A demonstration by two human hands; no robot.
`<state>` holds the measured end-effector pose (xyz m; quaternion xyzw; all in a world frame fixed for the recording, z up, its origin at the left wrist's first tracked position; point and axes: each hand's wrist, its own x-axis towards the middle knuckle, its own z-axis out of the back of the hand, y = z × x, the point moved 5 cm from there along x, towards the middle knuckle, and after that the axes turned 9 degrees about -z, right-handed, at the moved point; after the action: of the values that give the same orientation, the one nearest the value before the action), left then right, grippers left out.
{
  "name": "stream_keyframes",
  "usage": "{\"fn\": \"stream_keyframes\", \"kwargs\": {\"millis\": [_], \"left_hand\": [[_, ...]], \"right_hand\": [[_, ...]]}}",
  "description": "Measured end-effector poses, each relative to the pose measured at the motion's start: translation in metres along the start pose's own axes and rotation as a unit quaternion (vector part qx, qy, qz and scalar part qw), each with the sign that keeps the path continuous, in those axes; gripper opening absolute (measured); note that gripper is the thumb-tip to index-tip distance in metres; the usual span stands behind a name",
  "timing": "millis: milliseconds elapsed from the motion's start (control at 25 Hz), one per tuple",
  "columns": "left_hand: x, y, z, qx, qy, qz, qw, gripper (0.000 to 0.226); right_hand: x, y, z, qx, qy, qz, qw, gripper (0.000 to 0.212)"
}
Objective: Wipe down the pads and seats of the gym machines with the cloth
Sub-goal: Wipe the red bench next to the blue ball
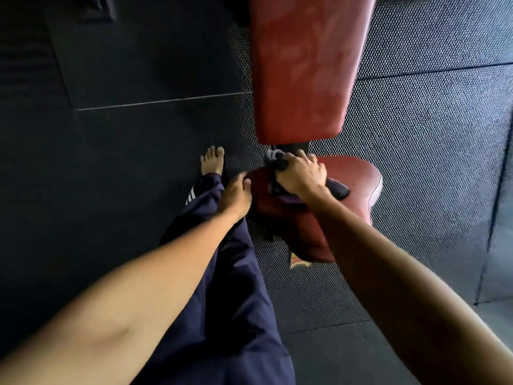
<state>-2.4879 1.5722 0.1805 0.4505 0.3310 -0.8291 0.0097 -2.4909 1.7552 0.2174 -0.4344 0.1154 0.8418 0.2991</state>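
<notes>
The back pad (308, 65) is cut off by the top edge of the frame, so its upper end is not visible. The cloth (337, 190) is mostly covered by the right hand (301, 176) gripping it. Only its ends show on either side of the hand, and its shape cannot be determined. The lower part of the seat (358, 173) is hidden beneath the right forearm. The left hand (236, 195) sits at the seat's left edge with its fingertips out of sight, so whether it grips or rests cannot be determined. The label (298, 263) under the seat is blurred and unreadable. The dark object (94, 6) at upper left is cropped and unidentifiable.
</notes>
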Motion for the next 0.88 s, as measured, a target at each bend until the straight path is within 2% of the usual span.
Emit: {"fn": "stream_keyframes", "kwargs": {"millis": [120, 240, 320, 440, 560, 640, 760, 880], "left_hand": [[0.0, -0.008, -0.007, -0.069, -0.025, 0.028, 0.997, 0.043], [-0.001, -0.011, -0.015, -0.054, -0.063, 0.027, 0.996, 0.05], [0.001, -0.01, -0.019, -0.076, -0.087, 0.035, 0.993, 0.064], [0.011, -0.008, -0.023, -0.019, -0.097, 0.079, 0.992, 0.041], [0.012, -0.008, -0.025, 0.015, -0.111, 0.097, 0.989, 0.04], [0.014, -0.009, -0.026, 0.03, -0.107, 0.106, 0.988, 0.042], [0.013, -0.012, -0.026, 0.055, -0.11, 0.108, 0.987, 0.041], [0.015, -0.009, -0.029, 0.088, -0.113, 0.074, 0.987, 0.039]], "right_hand": [[-0.042, -0.034, 0.01, -0.013, -0.035, 0.0, 0.999, 0.057], [-0.069, -0.007, -0.003, -0.015, -0.078, 0.107, 0.991, 0.054], [-0.053, 0.016, -0.013, -0.01, -0.044, 0.138, 0.989, 0.051], [0.013, 0.019, -0.011, -0.024, 0.006, 0.089, 0.996, 0.05], [0.054, -0.03, 0.007, -0.043, -0.007, -0.006, 0.999, 0.055], [0.05, -0.064, 0.016, -0.027, -0.029, -0.047, 0.998, 0.06], [0.036, -0.056, 0.014, 0.018, -0.038, -0.026, 0.999, 0.062], [0.031, 0.013, -0.004, 0.039, 0.015, 0.04, 0.998, 0.056]]}}
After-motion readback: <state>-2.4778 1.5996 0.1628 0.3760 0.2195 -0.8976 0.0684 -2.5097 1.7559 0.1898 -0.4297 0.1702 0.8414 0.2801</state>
